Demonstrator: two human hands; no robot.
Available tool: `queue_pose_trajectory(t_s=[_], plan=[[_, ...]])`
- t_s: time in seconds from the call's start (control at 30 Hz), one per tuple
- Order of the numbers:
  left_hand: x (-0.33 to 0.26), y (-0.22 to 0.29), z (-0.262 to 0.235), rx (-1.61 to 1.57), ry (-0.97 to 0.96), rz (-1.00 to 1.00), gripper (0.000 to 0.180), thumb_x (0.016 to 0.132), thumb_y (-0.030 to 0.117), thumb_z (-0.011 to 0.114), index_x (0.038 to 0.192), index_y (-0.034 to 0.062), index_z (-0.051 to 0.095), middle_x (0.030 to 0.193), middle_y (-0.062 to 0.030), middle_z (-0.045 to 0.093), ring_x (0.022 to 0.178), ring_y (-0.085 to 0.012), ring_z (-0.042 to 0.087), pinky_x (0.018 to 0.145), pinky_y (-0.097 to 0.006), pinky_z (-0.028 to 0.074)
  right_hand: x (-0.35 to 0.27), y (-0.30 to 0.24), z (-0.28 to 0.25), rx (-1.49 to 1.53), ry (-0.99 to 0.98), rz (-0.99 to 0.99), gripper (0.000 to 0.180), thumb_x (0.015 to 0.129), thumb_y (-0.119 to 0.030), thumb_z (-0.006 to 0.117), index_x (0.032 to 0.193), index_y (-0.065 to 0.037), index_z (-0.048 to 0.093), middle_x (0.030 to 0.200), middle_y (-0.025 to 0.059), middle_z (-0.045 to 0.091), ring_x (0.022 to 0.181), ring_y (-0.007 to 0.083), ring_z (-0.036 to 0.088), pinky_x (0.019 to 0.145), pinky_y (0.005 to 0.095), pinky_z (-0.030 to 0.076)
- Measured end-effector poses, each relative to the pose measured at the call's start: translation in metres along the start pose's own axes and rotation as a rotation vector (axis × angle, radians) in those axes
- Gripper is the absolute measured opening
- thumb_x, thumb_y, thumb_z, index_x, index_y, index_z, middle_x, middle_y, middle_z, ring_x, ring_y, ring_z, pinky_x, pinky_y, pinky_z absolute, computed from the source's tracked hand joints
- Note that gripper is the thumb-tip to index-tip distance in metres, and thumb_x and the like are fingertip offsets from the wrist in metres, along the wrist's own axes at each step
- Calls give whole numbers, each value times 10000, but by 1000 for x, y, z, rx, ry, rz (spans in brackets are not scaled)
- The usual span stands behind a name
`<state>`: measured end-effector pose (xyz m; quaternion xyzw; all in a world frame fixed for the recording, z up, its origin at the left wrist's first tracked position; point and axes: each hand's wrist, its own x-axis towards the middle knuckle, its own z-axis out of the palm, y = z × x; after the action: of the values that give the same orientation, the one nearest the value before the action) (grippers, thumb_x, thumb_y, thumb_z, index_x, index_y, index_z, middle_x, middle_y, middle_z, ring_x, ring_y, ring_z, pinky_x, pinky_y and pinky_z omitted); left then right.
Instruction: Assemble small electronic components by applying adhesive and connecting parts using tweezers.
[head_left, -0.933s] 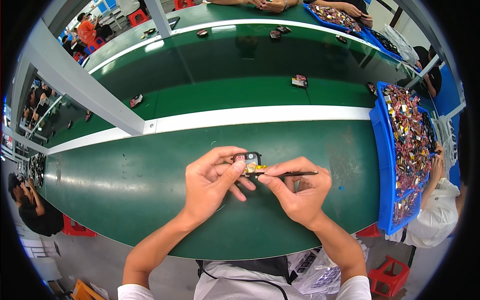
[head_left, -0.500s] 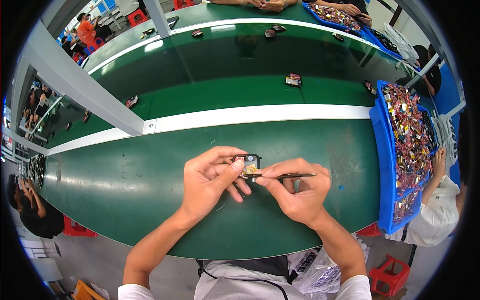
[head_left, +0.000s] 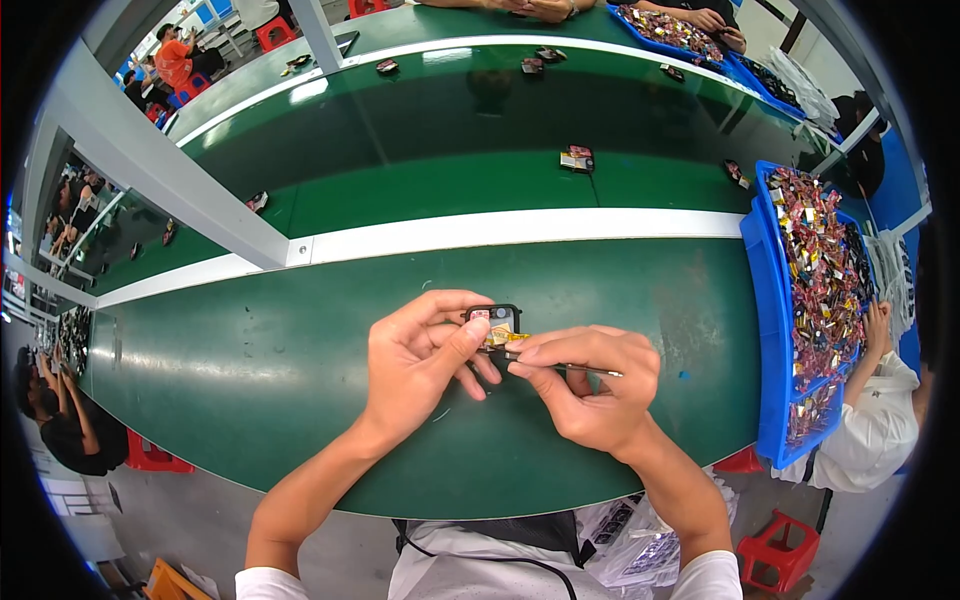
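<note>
Above the green table (head_left: 250,430), my left hand (head_left: 405,350) is closed on a small black device housing (head_left: 517,318). Inside its rounded frame I see a grey round spot, a reddish patch and a yellow-and-white piece (head_left: 501,330). My left thumb presses on the housing's left side. In my right hand (head_left: 605,390) a thin dark stick-like tool (head_left: 598,371) is pinched between thumb and fingers, its rear end pointing right. Its working end meets the housing's lower edge, where my fingertips partly hide it.
A blue bin (head_left: 765,330) full of small reddish and yellow parts stands at the right. Beyond the white rail (head_left: 420,235), a belt carries scattered device parts, one of them a black-framed piece (head_left: 577,159). A white post (head_left: 160,150) slants at left. Other people sit around.
The tool's rear end has tilted downward and my right fingers have shifted slightly. The yellow piece in the housing sticks out more to the right. Parts on the belt have drifted left.
</note>
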<state>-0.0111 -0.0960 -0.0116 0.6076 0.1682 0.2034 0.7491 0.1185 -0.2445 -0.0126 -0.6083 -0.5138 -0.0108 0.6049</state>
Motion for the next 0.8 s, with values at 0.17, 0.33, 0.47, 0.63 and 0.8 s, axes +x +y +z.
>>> queue_pose_trajectory(t_s=[0.17,0.33,0.47,0.63,0.8], plan=[[0,-2,2,32,15,31,239,1010,62,611,1175,-110,620,886,-182,713,635,-211,715,479,-269,578,0,1,-1,-82,-28,-90,198,696,64,793,828,-79,755,802,46,775,551,118,679,437,243,337],[-3,-3,4,91,43,32,215,999,33,616,1159,-110,624,797,-149,705,579,-167,675,466,-259,539,-2,2,-1,-130,-53,-140,241,646,76,787,819,-88,754,811,38,777,568,117,678,439,245,321],[-3,-3,8,106,81,22,203,993,24,621,1148,-107,627,791,-138,705,562,-142,654,434,-240,499,-4,3,-2,-155,-64,-160,249,637,79,784,820,-86,749,816,39,777,567,114,673,437,248,321],[-5,-4,16,105,161,-20,169,986,11,627,1122,-89,628,874,-129,711,531,-84,594,385,-215,409,-6,4,-2,-253,-103,-267,241,662,75,810,808,-100,732,820,43,785,536,98,657,434,229,312],[-6,-16,18,137,184,34,159,969,-7,651,1112,-74,627,928,-106,718,606,-51,604,447,-206,446,-9,6,-1,-263,-101,-287,274,613,67,794,820,-100,732,848,23,771,485,124,550,428,251,324]])
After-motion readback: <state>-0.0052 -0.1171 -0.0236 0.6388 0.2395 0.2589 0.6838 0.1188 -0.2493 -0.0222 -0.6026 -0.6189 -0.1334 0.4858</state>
